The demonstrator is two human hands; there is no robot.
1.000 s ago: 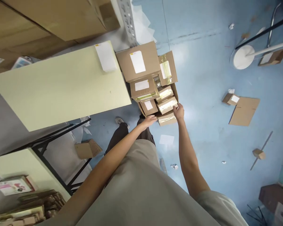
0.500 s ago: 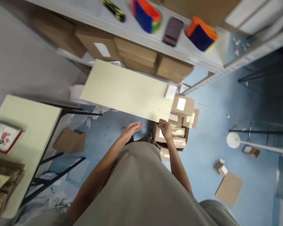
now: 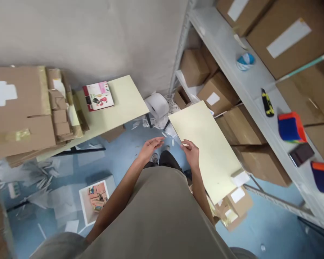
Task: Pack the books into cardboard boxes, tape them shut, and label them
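Note:
Out in front of my body, my left hand (image 3: 150, 148) hovers over the floor, fingers stretched and nothing in them. My right hand (image 3: 191, 153) is at the near left edge of a pale yellow table (image 3: 207, 144); its fingers are loosely bent and apart, and no object shows in it. Whether it touches the table edge I cannot tell. At that table's far right corner lies a small white box (image 3: 240, 177). Over to the left, a second pale table (image 3: 126, 99) carries a colourful printed box or book (image 3: 99, 96) and a stack of flattened cardboard (image 3: 21, 122).
A metal shelf (image 3: 232, 54) on the right holds cardboard boxes, a yellow-black box cutter (image 3: 267, 103), a phone (image 3: 301, 154) and blue-orange bands (image 3: 291, 127). A white bin (image 3: 158, 104) stands between the tables amid paper scraps. An open white box (image 3: 84, 205) sits on the floor.
My view and body have turned left, so the left table and cardboard stack now show more fully and the shelf has shifted right. Both hands stay raised in similar poses.

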